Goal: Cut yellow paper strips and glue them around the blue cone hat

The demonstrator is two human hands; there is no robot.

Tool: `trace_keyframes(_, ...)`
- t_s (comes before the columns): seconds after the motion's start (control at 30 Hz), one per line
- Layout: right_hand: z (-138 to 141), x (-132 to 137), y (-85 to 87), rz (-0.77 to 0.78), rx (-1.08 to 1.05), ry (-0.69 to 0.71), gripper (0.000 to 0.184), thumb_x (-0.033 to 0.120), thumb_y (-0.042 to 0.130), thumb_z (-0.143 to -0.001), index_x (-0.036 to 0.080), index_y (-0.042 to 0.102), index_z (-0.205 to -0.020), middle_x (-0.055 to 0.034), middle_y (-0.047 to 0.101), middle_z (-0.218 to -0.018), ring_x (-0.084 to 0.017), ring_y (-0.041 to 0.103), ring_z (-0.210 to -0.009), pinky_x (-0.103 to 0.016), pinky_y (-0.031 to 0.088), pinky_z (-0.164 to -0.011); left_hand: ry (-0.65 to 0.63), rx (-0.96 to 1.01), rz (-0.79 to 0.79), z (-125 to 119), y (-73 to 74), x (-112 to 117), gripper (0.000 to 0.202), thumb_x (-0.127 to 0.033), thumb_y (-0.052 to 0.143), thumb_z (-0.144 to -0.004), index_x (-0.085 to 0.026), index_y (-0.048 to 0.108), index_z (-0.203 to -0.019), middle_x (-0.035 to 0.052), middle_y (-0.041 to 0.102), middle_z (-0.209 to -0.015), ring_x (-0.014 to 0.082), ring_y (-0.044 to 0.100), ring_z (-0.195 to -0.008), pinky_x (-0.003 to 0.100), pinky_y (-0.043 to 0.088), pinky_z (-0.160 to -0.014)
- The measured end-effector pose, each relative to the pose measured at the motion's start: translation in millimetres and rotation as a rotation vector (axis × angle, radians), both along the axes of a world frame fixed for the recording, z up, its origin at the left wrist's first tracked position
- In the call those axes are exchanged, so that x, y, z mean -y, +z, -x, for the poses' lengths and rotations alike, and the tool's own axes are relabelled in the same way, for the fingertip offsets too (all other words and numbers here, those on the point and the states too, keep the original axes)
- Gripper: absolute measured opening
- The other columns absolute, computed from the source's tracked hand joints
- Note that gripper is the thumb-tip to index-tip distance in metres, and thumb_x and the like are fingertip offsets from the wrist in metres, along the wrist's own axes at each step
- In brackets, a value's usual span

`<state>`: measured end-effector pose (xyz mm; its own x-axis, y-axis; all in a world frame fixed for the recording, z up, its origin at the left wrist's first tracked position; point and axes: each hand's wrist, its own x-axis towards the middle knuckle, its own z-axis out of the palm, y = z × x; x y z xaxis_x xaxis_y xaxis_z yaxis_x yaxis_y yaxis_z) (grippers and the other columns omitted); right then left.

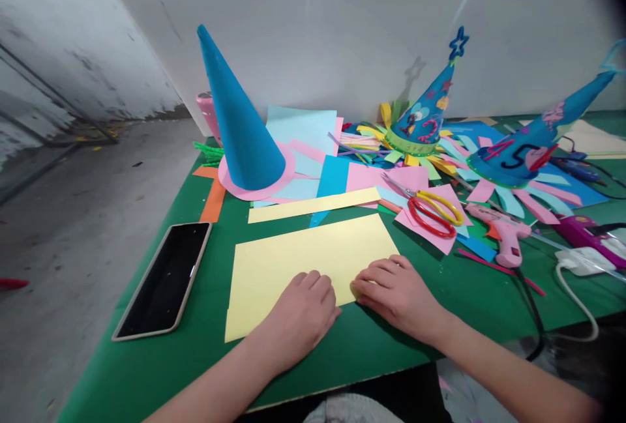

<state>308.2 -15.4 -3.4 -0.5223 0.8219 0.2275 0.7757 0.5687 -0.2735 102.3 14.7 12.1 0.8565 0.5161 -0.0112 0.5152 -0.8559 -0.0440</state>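
Note:
A pale yellow sheet of paper [313, 260] lies on the green table, and a narrow strip along its near edge looks folded up at the left corner. My left hand [306, 312] rests on the near edge with its fingers curled and pressed to the paper. To its right, my right hand [396, 296] has its fingers closed together on the same edge, near the right corner; its thumb is mostly hidden. Just beyond the sheet lies a cut yellow strip [313, 205].
A phone [166, 279] lies at the left. Behind stand a plain blue cone hat [239, 130] and two decorated cone hats [420, 123]. Scissors [435, 211], a pink glue gun [503, 231] with its cord, a power strip [589, 260] and coloured paper scraps fill the right.

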Motion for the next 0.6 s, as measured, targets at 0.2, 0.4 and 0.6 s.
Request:
trace_keyframes(0.2,-4.3,-7.8,-2.9,-0.034,-0.001,0.068,0.015,0.025,0.044,-0.089,0.022,0.058,-0.090,0.0030,0.066,-0.088,-0.012,0.055,-0.083,-0.030,0.030,-0.073,-0.008,-0.078,0.012,-7.4,11.1,-1.9,0.016,-0.022,0.043,-0.086,-0.014,0.056,-0.083,0.0062,0.054,-0.076,0.0204,0.050,-0.069,0.033,0.042,-0.058)
trace_keyframes(0.4,-3.2,-5.7,-3.2,-0.068,-0.024,0.068,0.012,0.029,0.050,-0.084,0.022,0.058,-0.091,0.0005,0.065,-0.087,-0.013,0.056,-0.082,-0.031,0.029,-0.074,-0.072,-0.151,0.014,-13.1,15.0,-1.9,0.016,-0.001,0.047,-0.071,-0.011,0.059,-0.077,0.0078,0.055,-0.070,0.0217,0.051,-0.065,0.033,0.040,-0.054)
trace_keyframes(0.6,-2.4,-10.3,-6.4,-0.139,-0.004,0.100,0.012,0.029,0.051,-0.085,0.022,0.058,-0.090,0.0000,0.065,-0.084,-0.013,0.055,-0.078,-0.032,0.028,-0.072,-0.013,-0.100,0.080,-6.1,20.1,-11.1,0.011,-0.013,0.047,-0.079,-0.016,0.057,-0.074,0.0043,0.056,-0.076,0.0173,0.052,-0.067,0.029,0.041,-0.059)
